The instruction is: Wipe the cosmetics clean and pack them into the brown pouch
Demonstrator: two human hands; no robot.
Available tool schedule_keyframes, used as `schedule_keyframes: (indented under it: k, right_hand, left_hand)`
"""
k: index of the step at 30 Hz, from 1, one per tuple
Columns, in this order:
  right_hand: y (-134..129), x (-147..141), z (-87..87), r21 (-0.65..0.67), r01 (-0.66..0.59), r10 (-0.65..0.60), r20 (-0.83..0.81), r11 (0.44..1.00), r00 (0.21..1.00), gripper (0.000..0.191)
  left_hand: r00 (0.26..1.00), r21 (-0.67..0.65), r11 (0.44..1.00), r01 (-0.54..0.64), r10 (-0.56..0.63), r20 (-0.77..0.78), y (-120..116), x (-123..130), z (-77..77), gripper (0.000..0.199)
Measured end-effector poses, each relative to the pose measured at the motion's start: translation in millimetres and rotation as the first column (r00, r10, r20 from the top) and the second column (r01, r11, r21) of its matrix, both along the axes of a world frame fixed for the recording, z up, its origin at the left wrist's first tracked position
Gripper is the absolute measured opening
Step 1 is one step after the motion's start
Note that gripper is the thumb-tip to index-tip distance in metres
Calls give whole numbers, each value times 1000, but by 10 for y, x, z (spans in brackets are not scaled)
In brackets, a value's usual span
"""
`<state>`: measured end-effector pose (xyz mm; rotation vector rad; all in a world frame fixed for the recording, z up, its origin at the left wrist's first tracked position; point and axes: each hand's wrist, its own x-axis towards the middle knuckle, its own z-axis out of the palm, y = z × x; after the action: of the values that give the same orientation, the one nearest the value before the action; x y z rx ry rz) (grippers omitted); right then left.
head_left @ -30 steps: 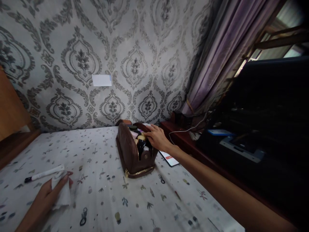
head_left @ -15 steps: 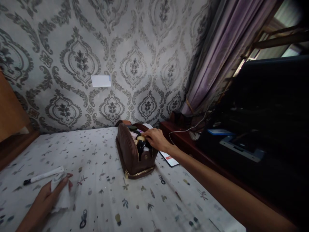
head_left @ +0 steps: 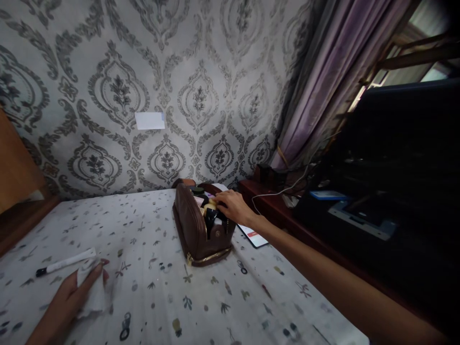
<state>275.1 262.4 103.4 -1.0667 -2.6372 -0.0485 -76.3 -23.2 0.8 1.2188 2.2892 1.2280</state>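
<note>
Brown bag [head_left: 196,225] stands open just left of the right hand [head_left: 233,206], under its fingertips, and right of and beyond the left hand [head_left: 77,290]. Largest is the patterned wall [head_left: 201,96], rising beyond both hands. Under them spreads a white printed sheet [head_left: 143,249], which bears the bag. To the right of the right hand is a big black object [head_left: 402,143], too dark to make out; a purple curtain [head_left: 323,81] hangs beyond that hand, to its right, above a dark red wooden surface [head_left: 276,211].

Inside the bag, small containers [head_left: 210,215] are packed together, one black and shiny, another yellowish. The right hand reaches over them with fingers partly spread and curved down; whether they grip anything, I cannot tell. The left hand is pinched narrow around a crumpled white cloth [head_left: 91,297].

A phone [head_left: 254,238] lies beneath the right wrist, its screen lit, partly covered by the arm. A white card [head_left: 150,120] is on the wall, beyond and between the hands. Just beyond the left hand, a white pen [head_left: 68,261] with a black end lies slanted; whether they touch is unclear.
</note>
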Motion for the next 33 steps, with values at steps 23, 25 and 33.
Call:
schedule_keyframes:
  k: [23,25,33]
  right_hand:
    - [-92,-5,108,-13,56,-56,21,998,998,46]
    - [-103,-2,119,-11,39,-39,35,999,999,46]
    - [-126,12,158,-12,29,-28,72,1000,997,52]
  left_hand:
    - [983,-51,996,76,-66,170,-6,-130,-62,70]
    - [980,-61,995,76,-63,189,-11,-116,-51,73]
    - [986,-43,999,4,3,165,8,10,41,81]
